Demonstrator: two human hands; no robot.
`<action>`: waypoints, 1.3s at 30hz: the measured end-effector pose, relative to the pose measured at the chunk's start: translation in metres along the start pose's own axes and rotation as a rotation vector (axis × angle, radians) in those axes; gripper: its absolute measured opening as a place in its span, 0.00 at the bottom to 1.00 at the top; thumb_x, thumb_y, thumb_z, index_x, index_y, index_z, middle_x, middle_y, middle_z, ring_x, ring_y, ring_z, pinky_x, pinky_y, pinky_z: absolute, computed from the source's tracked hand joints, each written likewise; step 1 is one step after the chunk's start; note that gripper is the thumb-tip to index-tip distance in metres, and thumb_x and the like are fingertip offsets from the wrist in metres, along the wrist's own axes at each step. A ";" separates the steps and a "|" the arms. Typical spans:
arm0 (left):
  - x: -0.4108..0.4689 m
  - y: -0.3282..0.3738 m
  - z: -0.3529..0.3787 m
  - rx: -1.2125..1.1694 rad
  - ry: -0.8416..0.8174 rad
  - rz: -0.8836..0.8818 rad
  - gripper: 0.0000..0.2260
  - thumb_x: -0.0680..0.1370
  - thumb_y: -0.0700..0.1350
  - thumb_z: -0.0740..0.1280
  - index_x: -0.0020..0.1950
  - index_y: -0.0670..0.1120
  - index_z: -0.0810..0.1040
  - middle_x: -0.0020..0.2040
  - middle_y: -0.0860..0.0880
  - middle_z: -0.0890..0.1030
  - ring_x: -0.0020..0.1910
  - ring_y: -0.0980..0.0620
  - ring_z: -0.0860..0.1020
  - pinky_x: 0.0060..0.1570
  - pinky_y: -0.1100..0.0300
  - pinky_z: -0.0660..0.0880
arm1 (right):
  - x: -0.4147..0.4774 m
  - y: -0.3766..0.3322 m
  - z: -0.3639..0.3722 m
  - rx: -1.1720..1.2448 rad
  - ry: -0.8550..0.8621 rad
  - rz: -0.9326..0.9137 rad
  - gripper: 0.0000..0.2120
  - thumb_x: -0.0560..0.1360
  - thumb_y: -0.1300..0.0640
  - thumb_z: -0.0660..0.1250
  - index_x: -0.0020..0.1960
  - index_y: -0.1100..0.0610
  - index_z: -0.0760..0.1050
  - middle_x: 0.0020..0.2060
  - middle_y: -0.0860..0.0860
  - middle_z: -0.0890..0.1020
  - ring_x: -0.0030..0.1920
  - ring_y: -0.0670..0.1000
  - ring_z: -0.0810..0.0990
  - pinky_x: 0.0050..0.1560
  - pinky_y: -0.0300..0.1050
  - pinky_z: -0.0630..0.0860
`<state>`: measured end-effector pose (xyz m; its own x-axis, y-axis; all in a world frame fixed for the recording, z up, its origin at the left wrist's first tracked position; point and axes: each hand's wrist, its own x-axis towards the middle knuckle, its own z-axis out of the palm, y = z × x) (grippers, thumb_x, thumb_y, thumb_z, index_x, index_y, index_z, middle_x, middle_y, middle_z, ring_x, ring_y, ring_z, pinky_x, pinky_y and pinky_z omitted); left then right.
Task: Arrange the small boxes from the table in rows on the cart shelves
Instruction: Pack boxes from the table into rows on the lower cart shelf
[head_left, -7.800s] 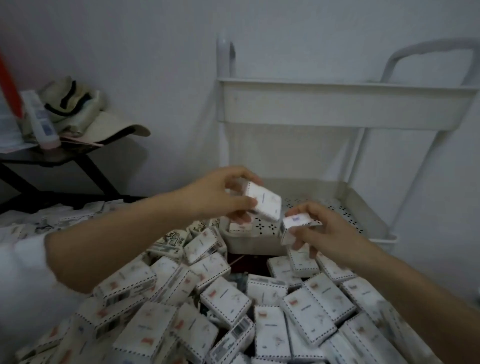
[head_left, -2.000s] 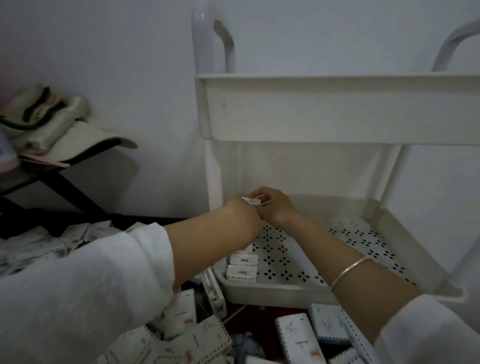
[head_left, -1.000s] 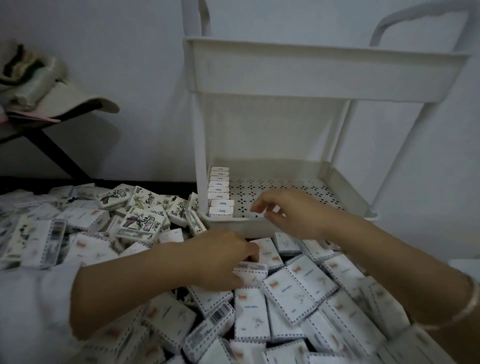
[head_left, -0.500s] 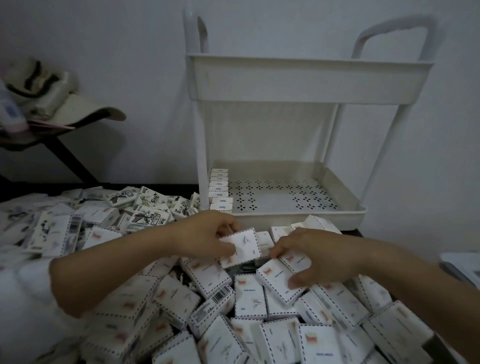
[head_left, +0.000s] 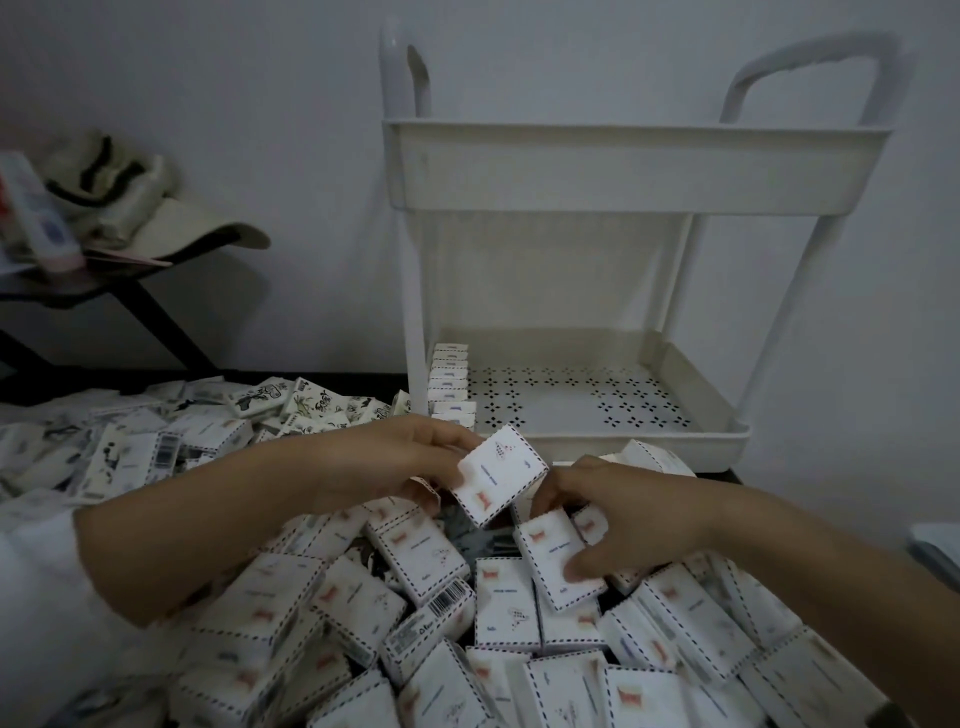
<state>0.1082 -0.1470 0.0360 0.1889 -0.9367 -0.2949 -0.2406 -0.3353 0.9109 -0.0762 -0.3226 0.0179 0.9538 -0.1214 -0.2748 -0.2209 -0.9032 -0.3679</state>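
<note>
Head view of a white two-shelf cart (head_left: 644, 171) standing at the far side of a dark surface (head_left: 337, 378). A loose heap of small boxes (head_left: 363, 597), white with dashed borders, covers most of that surface in front of the cart. The cart's lower shelf (head_left: 644, 442) holds one short row of boxes (head_left: 450, 382) standing on edge along its left wall; the rest of its perforated floor is bare, and the inside of the upper shelf is hidden. The left hand (head_left: 395, 462) pinches a lifted box (head_left: 501, 480) just above the heap, near the shelf's front rim. The right hand (head_left: 639, 525) curls finger and thumb round a second box (head_left: 556, 564) that lies tilted on the heap. The step in hand looks like gathering boxes, with the task barely begun. Next, both boxes likely need turning on edge and carrying over the rim to the near end of the row.
</note>
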 end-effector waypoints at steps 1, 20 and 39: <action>0.001 0.001 -0.001 -0.005 0.018 0.003 0.13 0.79 0.35 0.63 0.61 0.46 0.78 0.56 0.45 0.83 0.49 0.52 0.80 0.44 0.61 0.77 | 0.001 0.001 0.001 0.045 0.040 -0.008 0.22 0.70 0.45 0.74 0.59 0.39 0.69 0.57 0.41 0.73 0.58 0.42 0.74 0.61 0.42 0.73; 0.068 0.085 -0.039 -0.054 0.328 0.214 0.16 0.74 0.40 0.72 0.61 0.47 0.77 0.49 0.43 0.83 0.42 0.50 0.84 0.39 0.58 0.80 | 0.026 0.036 -0.027 0.402 0.368 -0.058 0.17 0.73 0.49 0.72 0.58 0.34 0.75 0.54 0.36 0.78 0.46 0.39 0.78 0.45 0.31 0.75; 0.198 0.072 -0.069 1.270 0.764 -0.159 0.17 0.78 0.35 0.62 0.66 0.41 0.69 0.58 0.42 0.76 0.55 0.44 0.77 0.42 0.56 0.69 | 0.165 0.099 -0.092 0.573 0.648 0.227 0.18 0.73 0.59 0.72 0.62 0.56 0.74 0.54 0.53 0.79 0.52 0.54 0.80 0.52 0.53 0.81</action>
<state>0.1939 -0.3494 0.0632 0.6365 -0.7392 0.2200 -0.7419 -0.6648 -0.0872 0.0779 -0.4695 0.0175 0.7643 -0.6375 0.0971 -0.3202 -0.5058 -0.8011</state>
